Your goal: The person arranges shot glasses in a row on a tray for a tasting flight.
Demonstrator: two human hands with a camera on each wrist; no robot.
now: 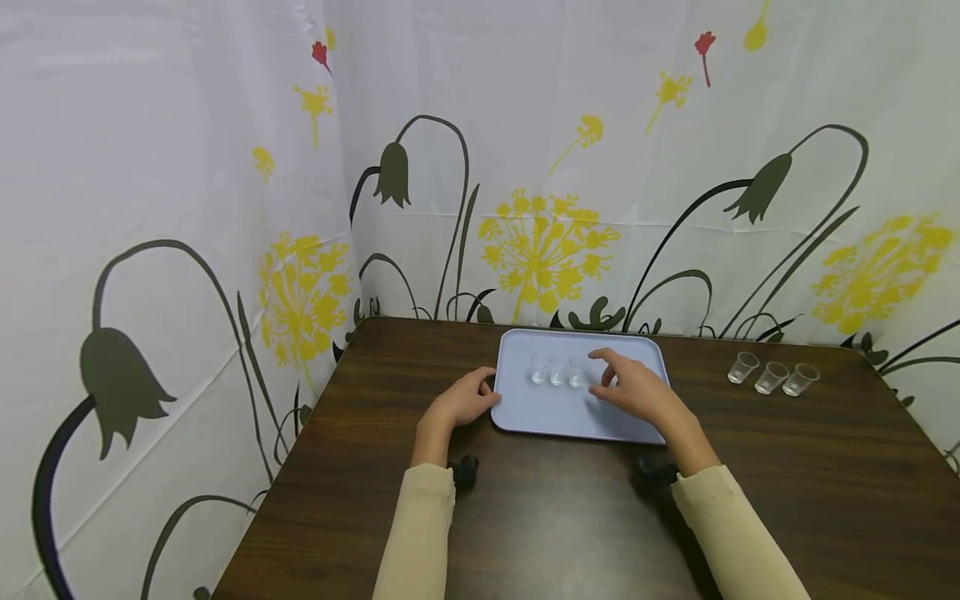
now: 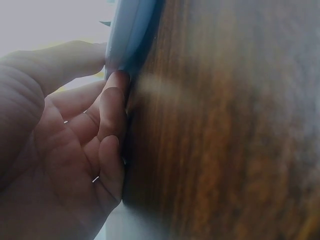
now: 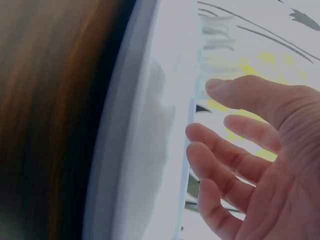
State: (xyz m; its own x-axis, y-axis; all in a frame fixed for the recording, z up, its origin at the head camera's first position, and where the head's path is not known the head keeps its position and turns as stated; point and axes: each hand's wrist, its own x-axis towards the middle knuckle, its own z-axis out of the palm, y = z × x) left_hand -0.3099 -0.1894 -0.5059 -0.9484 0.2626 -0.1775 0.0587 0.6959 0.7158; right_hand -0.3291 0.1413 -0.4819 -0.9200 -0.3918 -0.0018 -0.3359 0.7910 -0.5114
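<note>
A light blue tray (image 1: 540,415) lies on the table with three small clear plastic cups standing upright in a row on it: a left cup (image 1: 538,372), a middle cup (image 1: 557,372) and a right cup (image 1: 577,374). My left hand (image 1: 461,400) pinches the tray's left edge; in the left wrist view the thumb meets the rim and the fingers curl at its underside. Over the tray, just right of the right cup, hovers my right hand (image 1: 636,390), its thumb and forefinger spread apart. In the right wrist view nothing lies between those fingers.
Three more clear cups stand on the dark wooden table (image 1: 540,517) to the right of the tray: one cup (image 1: 742,367), another cup (image 1: 771,378) and a third cup (image 1: 800,380). A flower-printed curtain (image 1: 525,83) hangs behind and left of the table.
</note>
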